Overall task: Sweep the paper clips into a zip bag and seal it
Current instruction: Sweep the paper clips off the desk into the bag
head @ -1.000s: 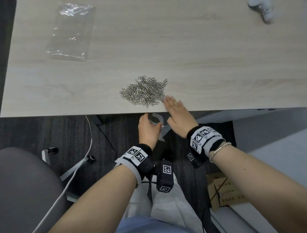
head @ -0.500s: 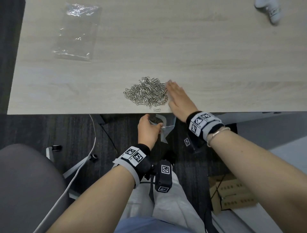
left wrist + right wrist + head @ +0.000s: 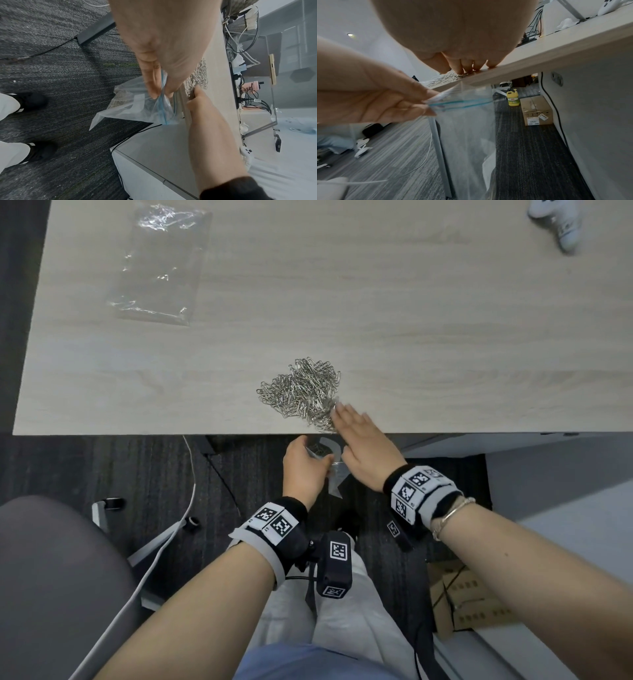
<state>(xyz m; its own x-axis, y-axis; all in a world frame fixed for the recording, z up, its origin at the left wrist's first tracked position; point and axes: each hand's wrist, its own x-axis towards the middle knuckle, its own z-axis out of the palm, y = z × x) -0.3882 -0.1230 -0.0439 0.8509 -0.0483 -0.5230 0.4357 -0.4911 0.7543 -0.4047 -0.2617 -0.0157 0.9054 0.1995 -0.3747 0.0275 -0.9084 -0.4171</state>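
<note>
Lying in a tangled silver heap, the paper clips sit on the table near its front edge. Just below that edge the left hand pinches the rim of a clear zip bag; only the wrist views show its blue zip line and mouth, the head view showing little more than a scrap. Some clips already lie inside. The right hand rests flat, fingers straight, against the heap's near side. A second clear bag lies well apart; a white object is cut off.
</note>
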